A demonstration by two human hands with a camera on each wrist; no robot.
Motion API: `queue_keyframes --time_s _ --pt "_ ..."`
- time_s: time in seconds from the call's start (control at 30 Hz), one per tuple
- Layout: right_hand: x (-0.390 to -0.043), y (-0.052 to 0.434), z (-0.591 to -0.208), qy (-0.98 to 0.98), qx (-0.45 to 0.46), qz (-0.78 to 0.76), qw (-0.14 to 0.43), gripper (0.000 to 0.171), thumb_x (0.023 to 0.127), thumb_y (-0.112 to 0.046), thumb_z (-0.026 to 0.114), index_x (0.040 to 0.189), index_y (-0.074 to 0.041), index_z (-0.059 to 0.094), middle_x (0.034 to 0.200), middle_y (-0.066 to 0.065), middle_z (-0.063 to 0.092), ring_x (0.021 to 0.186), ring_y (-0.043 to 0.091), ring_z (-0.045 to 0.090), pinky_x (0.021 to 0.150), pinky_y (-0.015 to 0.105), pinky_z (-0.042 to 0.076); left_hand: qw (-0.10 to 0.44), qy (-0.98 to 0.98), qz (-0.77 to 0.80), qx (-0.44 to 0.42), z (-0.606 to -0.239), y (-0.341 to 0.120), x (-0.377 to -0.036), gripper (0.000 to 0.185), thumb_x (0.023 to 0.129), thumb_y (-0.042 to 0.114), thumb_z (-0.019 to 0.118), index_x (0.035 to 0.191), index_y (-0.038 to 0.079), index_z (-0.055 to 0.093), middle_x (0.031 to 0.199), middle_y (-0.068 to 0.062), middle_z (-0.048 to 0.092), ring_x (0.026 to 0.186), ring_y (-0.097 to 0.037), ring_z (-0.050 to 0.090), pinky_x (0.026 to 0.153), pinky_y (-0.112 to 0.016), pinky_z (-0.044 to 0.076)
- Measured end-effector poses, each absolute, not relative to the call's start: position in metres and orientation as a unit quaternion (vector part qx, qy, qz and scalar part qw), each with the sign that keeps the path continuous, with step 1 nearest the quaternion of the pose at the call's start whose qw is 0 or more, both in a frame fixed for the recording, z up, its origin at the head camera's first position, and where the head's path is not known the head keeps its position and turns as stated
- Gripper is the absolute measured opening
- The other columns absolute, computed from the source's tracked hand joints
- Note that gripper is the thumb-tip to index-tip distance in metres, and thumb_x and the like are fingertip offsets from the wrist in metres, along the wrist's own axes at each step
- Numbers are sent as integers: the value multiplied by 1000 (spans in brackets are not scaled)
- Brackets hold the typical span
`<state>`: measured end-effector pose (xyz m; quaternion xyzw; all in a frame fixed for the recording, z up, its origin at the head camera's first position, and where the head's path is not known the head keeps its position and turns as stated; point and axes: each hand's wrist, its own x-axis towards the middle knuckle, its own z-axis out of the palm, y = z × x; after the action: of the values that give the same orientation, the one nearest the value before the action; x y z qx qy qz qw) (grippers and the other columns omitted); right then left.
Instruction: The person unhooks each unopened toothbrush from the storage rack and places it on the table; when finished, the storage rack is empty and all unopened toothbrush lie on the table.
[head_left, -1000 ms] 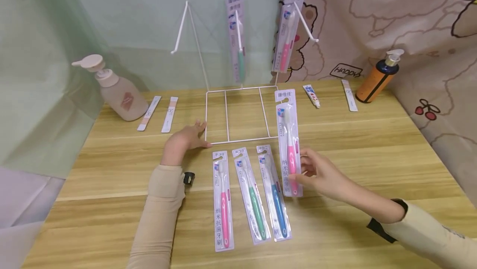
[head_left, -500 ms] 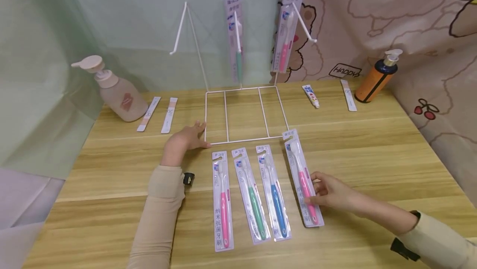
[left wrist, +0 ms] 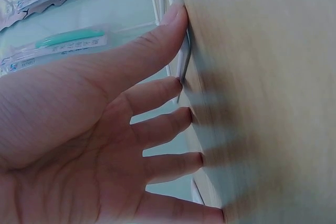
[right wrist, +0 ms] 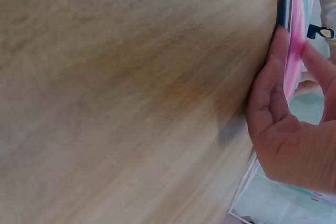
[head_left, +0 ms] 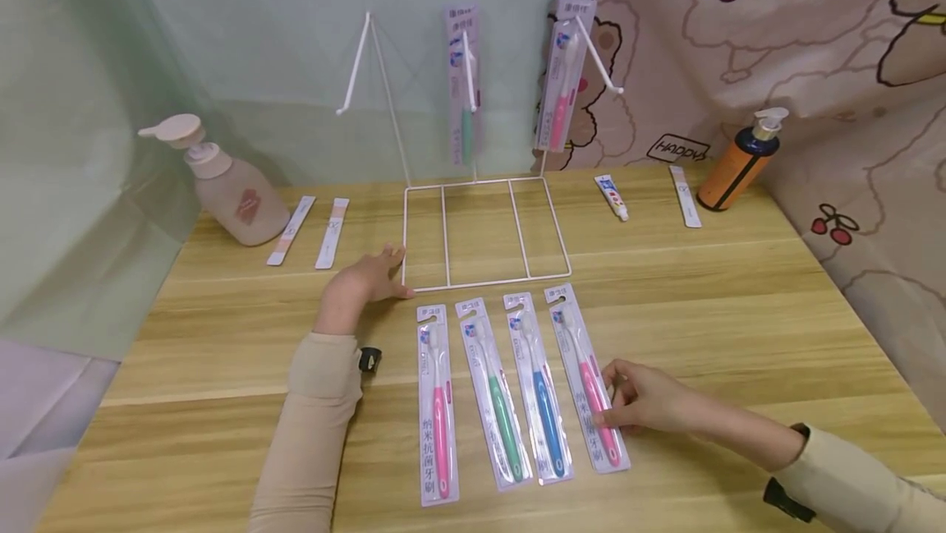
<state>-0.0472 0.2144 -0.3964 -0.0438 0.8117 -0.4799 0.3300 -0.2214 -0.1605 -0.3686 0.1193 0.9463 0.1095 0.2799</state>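
Observation:
In the head view my right hand (head_left: pixel 650 397) pinches the lower right edge of a packaged pink toothbrush (head_left: pixel 589 381) close over the table. The right wrist view shows thumb and fingers on either side of its pink handle (right wrist: pixel 296 35). To its left lie a blue (head_left: pixel 544 410), a green (head_left: pixel 502 414) and another pink packaged toothbrush (head_left: pixel 440 434), side by side. My left hand (head_left: pixel 365 282) rests at the left front corner of a white wire rack (head_left: pixel 446 237). In the left wrist view its fingers are spread, fingertips at the wood, with the thumb (left wrist: pixel 170 17) against the wire.
Packaged green (head_left: pixel 467 135) and pink (head_left: pixel 559 118) toothbrushes hang on rack hooks; the left hook (head_left: pixel 355 65) is bare. A pale pump bottle (head_left: pixel 240 200) and two sachets (head_left: pixel 332 233) stand back left. Back right are a toothpaste tube (head_left: pixel 611 198), a sachet (head_left: pixel 686 196) and an orange pump bottle (head_left: pixel 739 163).
My right hand has brought the pink toothbrush down and toward me, from beside the rack's front right corner to the right end of the row. The left hand has stayed at the rack.

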Motion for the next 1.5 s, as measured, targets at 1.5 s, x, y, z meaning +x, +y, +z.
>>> queue_keyframes --time_s 1.5 --pt "-232 173 -355 868 -162 -431 185 28 91 -14 59 112 4 58 97 15 64 91 28 60 81 40 52 279 947 112 112 -369 -163 -222 84 89 39 59 149 6 9 154 -21 3 135 -52 11 107 -63 20"
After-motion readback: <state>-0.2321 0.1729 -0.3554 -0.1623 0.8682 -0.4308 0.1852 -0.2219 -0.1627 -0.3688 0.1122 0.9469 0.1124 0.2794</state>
